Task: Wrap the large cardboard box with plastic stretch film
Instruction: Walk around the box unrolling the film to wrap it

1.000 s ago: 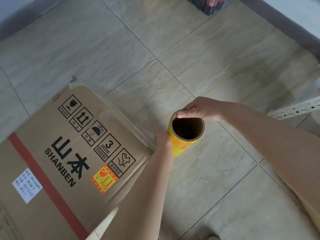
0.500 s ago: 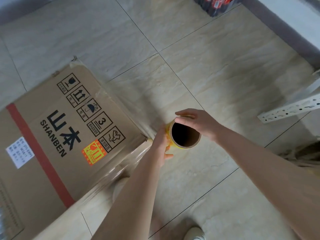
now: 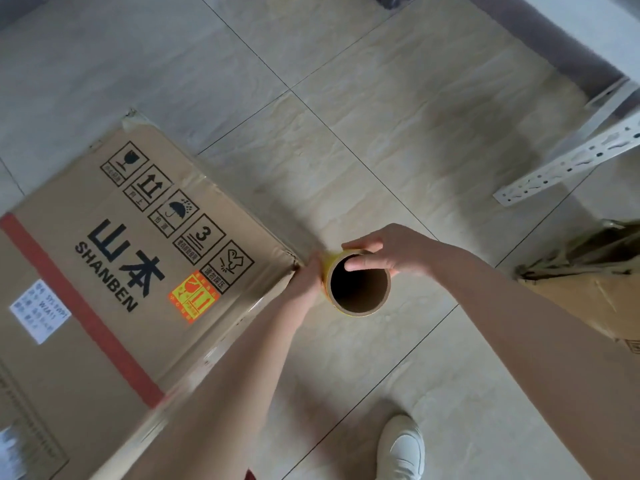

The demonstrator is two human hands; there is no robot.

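Both hands, left hand [image 3: 304, 278] and right hand [image 3: 391, 249], hold the film roll [image 3: 358, 284] over beige floor tiles [image 3: 346, 116], with the big box [image 3: 114, 254] at nine o'clock.

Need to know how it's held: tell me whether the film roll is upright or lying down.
Upright: the film roll shows its open core end-on to the head camera, held by the left hand and right hand.

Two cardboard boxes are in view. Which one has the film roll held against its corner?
The large printed box on the left, marked SHANBEN with a red stripe. Both hands hold the roll at its corner; the crumpled box at right stands apart.
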